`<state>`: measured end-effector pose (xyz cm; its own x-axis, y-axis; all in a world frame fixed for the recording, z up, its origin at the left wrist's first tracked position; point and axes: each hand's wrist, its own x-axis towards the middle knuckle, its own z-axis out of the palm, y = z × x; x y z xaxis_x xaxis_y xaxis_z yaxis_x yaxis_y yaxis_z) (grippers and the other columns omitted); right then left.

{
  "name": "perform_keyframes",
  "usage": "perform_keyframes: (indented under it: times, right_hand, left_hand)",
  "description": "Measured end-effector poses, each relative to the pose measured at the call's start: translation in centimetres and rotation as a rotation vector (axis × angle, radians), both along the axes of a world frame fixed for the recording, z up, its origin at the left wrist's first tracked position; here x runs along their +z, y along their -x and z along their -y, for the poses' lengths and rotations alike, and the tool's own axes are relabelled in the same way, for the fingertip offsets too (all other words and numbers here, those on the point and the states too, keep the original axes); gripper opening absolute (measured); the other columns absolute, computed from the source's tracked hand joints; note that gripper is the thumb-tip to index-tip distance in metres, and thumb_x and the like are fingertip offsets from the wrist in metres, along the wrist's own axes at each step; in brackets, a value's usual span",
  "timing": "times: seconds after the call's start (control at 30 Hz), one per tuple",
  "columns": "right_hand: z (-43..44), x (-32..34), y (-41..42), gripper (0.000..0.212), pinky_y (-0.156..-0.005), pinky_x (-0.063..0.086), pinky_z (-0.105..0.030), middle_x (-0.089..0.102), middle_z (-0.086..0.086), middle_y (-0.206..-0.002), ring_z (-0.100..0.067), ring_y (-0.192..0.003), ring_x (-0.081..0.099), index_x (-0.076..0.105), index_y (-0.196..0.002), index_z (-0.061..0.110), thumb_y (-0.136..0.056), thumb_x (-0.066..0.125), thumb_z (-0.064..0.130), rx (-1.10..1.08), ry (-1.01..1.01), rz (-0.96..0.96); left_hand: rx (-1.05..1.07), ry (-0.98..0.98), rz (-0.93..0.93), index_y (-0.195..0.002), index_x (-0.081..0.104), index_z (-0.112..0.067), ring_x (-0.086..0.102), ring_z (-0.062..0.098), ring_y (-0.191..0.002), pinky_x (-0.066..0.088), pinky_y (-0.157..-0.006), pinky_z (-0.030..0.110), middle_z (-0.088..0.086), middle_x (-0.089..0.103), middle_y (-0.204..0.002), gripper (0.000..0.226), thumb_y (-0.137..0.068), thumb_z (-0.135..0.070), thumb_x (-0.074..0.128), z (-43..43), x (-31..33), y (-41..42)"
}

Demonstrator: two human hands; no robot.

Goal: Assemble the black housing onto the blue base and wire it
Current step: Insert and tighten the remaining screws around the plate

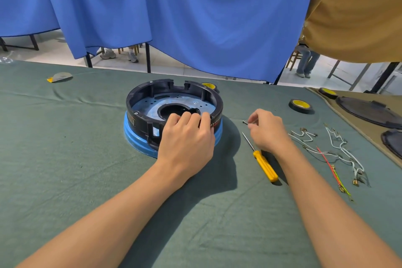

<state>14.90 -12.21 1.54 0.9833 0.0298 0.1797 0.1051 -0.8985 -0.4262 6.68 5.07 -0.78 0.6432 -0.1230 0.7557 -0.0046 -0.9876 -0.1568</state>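
1. The black ring-shaped plastic housing (pixel 139 102) sits on the round blue plastic base (pixel 132 135) on the green cloth-covered table (pixel 87 180). Our left hand (pixel 187 135) curls its fingers over the housing's near rim and holds it down. If that grip slackens, we judge the housing could turn on the base and the screw holes would stop lining up.

2. Just right of the housing, our right hand (pixel 267 130) pinches a small dark screw (pixel 245 122) between thumb and fingertips, with its end poking towards the housing. We hold it only by one end. A slip could drop it into the cloth or through the housing's open middle, where it would be hard to find.

3. The yellow-handled screwdriver (pixel 264 164) lies on the table right of the housing, partly under our right wrist. That hand is busy with the screw, so we must seat the screw before we take the tool. A screw standing loosely in its hole may tip over as we reach.

4. What looks like a screw head (pixel 136 113) shows on the housing's left rim. Tightening the next screw fully at once could pull the housing off-centre.

5. The loose white, red and yellow-green wires (pixel 339 150) lie further right of the housing, well apart from it but near our right forearm. A careless sweep could drag or tangle them.
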Motion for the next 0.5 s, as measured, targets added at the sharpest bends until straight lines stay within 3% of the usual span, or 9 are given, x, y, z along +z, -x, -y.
perform_keyframes:
  times: [0.07, 0.23, 0.33, 0.5]
  right_hand:
    - [-0.1, 1.2, 0.5, 0.016, -0.078, 0.042, -0.029, 0.068, -0.006, -0.105, -0.021, -0.095, 0.058, 0.069, -0.104, 0.014, -0.097, 0.054, 0.013, 0.096, -0.121, 0.020]
    - [-0.8, 4.0, 2.9, 0.011, -0.070, 0.054, -0.023, 0.071, 0.005, -0.076, -0.008, -0.069, 0.066, 0.074, -0.089, 0.017, -0.090, 0.065, 0.012, 0.323, -0.322, 0.076]
    - [-1.5, 4.6, 3.9, 0.010, -0.072, 0.055, -0.015, 0.073, 0.006, -0.078, -0.003, -0.071, 0.070, 0.074, -0.087, 0.018, -0.086, 0.069, 0.009, 0.401, -0.410, 0.116]
    - [-3.3, 3.8, 4.3, 0.011, -0.076, 0.058, -0.022, 0.074, -0.001, -0.081, -0.009, -0.074, 0.071, 0.076, -0.090, 0.011, -0.084, 0.070, 0.004, 0.461, -0.420, 0.210]
  left_hand:
    - [0.009, 0.002, 0.010, -0.083, 0.064, -0.011, 0.054, 0.027, -0.065, 0.039, -0.064, 0.038, 0.003, 0.057, -0.065, 0.023, -0.093, -0.026, 0.049, 0.0, -0.1, 0.0]
    - [0.045, 0.033, 0.066, -0.079, 0.064, -0.012, 0.056, 0.028, -0.069, 0.042, -0.072, 0.040, 0.003, 0.061, -0.068, 0.026, -0.093, -0.028, 0.048, 0.0, -0.2, 0.2]
    - [0.048, 0.028, 0.075, -0.079, 0.063, -0.013, 0.056, 0.028, -0.068, 0.041, -0.072, 0.040, 0.003, 0.061, -0.068, 0.026, -0.093, -0.028, 0.049, 0.0, -0.4, 0.1]
    - [0.030, 0.027, 0.065, -0.082, 0.064, -0.012, 0.056, 0.028, -0.069, 0.040, -0.072, 0.040, 0.004, 0.063, -0.070, 0.024, -0.093, -0.027, 0.049, -0.1, -0.6, 0.1]
